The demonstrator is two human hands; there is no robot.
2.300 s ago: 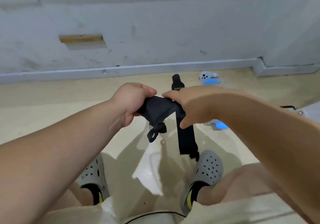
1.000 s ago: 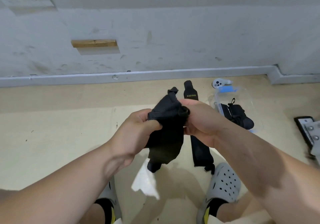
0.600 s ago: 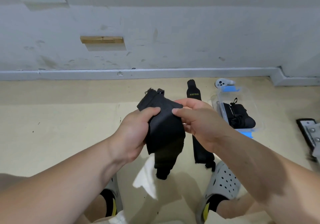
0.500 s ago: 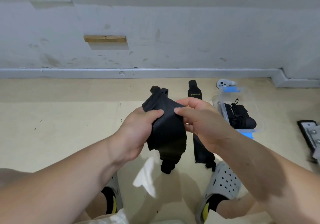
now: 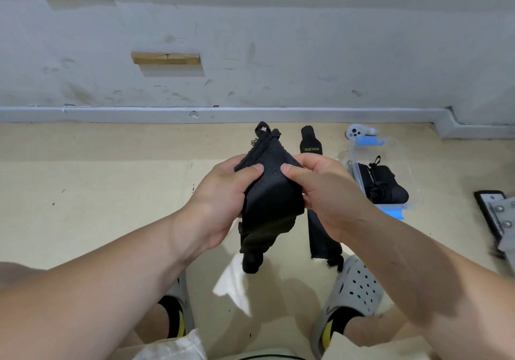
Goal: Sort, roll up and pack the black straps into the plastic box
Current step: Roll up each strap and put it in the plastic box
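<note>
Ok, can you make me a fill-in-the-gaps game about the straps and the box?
1. The left hand and right hand both hold the wide strap, whose colour is ____.
2. The flat strap on the floor reads ____.
3. The clear plastic box has latches coloured ____.
4. The rolled straps lie ____ that box.
Missing words: black, XUEYING, blue, inside.

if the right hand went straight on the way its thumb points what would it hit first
Probably the left hand: the right hand points its thumb left across the black strap both hands grip, toward the left thumb tip close by. Depth is unclear from one view.
</note>
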